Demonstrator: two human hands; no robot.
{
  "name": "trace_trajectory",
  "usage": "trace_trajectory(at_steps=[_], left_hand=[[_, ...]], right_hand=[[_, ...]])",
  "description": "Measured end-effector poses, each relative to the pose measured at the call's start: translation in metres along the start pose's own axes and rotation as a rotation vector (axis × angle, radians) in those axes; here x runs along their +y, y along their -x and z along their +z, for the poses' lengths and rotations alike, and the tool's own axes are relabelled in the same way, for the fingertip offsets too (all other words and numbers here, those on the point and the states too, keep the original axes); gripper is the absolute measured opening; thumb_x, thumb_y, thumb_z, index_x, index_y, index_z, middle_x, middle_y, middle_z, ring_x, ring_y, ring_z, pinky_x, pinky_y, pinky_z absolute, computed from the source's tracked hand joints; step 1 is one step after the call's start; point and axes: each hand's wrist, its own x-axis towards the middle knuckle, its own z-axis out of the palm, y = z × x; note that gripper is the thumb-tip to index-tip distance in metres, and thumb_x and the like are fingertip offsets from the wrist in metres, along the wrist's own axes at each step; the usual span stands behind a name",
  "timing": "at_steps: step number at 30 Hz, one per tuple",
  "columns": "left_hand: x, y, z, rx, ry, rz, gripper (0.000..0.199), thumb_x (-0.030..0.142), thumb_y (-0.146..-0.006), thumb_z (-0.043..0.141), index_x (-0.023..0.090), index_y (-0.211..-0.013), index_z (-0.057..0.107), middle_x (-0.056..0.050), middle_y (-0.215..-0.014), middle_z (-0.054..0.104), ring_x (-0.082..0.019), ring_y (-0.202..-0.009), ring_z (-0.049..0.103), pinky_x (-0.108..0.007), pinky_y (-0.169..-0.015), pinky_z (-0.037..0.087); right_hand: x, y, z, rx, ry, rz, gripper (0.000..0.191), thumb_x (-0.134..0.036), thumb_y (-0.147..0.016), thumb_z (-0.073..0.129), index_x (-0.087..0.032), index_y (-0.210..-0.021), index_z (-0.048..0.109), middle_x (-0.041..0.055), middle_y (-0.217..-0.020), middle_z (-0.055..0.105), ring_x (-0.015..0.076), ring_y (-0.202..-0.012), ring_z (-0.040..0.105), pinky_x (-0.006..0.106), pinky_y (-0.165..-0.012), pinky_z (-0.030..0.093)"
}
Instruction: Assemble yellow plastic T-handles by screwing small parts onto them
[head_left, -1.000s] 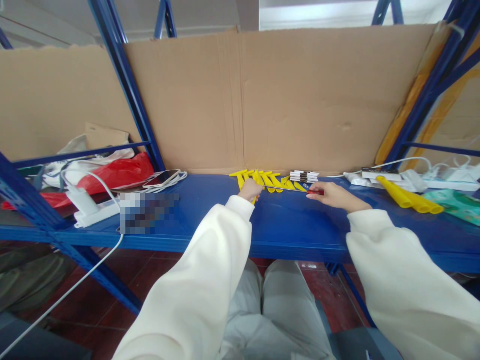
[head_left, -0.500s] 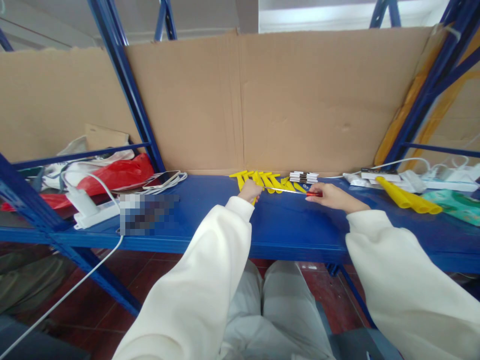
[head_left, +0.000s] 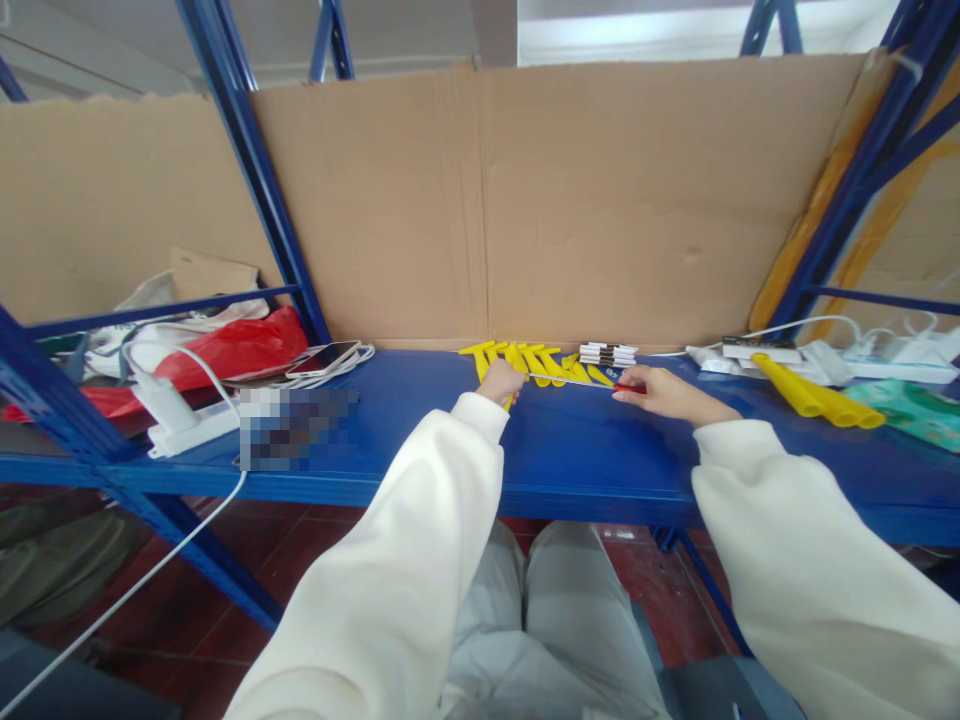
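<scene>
My right hand (head_left: 656, 392) is closed around the red handle of a screwdriver (head_left: 574, 379). Its long metal shaft points left and its tip meets the fingers of my left hand (head_left: 501, 382). That hand is closed on a slim yellow plastic piece (head_left: 509, 404); only a short end shows below the fingers, and the rest is covered. Behind both hands, against the cardboard, lie several yellow plastic pieces (head_left: 551, 367) in a slanted row. A small stack of white-and-dark bundled items (head_left: 607, 355) sits at the right end of that row.
The blue shelf (head_left: 585, 450) is backed by a cardboard panel (head_left: 600, 200). On the right lie yellow tubes (head_left: 814, 390) and a green packet (head_left: 911, 408). To the left are a phone (head_left: 324, 358) with a white cable, a white power strip (head_left: 195, 430) and a red bag (head_left: 240, 350).
</scene>
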Motion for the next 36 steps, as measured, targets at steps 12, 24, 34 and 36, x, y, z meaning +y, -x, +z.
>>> trace_trajectory(at_steps=[12, 24, 34, 36], left_hand=[[0.001, 0.002, -0.001, -0.023, -0.036, 0.005, 0.015, 0.005, -0.091, 0.061, 0.008, -0.077, 0.068, 0.002, -0.047, 0.046, -0.011, -0.047, 0.051, -0.022, -0.051, 0.044], [-0.003, -0.003, 0.002, -0.019, -0.018, 0.015, 0.016, 0.005, -0.089, 0.060, 0.012, -0.076, 0.066, 0.001, -0.047, 0.049, -0.016, -0.055, 0.060, -0.024, -0.057, 0.049], [-0.001, -0.001, 0.000, -0.016, -0.001, 0.010, 0.023, 0.002, -0.087, 0.061, 0.013, -0.067, 0.061, 0.004, -0.045, 0.044, -0.012, -0.049, 0.054, -0.022, -0.053, 0.045], [-0.001, -0.001, 0.001, -0.013, 0.005, 0.008, 0.023, 0.002, -0.086, 0.063, 0.014, -0.067, 0.061, 0.005, -0.044, 0.043, -0.011, -0.047, 0.052, -0.020, -0.051, 0.043]], right_hand=[[-0.002, 0.002, -0.001, -0.071, -0.079, 0.014, 0.045, -0.062, -0.090, 0.051, -0.023, -0.072, 0.062, 0.0051, -0.065, 0.068, 0.0209, -0.062, 0.062, 0.032, -0.063, 0.048], [0.010, -0.001, 0.006, 0.011, -0.123, -0.014, 0.043, -0.066, -0.079, 0.062, -0.024, -0.071, 0.056, 0.0064, -0.069, 0.068, 0.0224, -0.066, 0.060, 0.034, -0.064, 0.046], [0.009, -0.001, 0.003, -0.008, -0.114, -0.031, 0.043, -0.066, -0.082, 0.062, -0.023, -0.078, 0.064, 0.0084, -0.078, 0.074, 0.0253, -0.075, 0.067, 0.036, -0.069, 0.051], [0.011, -0.001, 0.005, 0.016, -0.127, -0.022, 0.041, -0.065, -0.079, 0.067, -0.024, -0.079, 0.061, 0.0082, -0.080, 0.074, 0.0257, -0.078, 0.068, 0.036, -0.070, 0.052]])
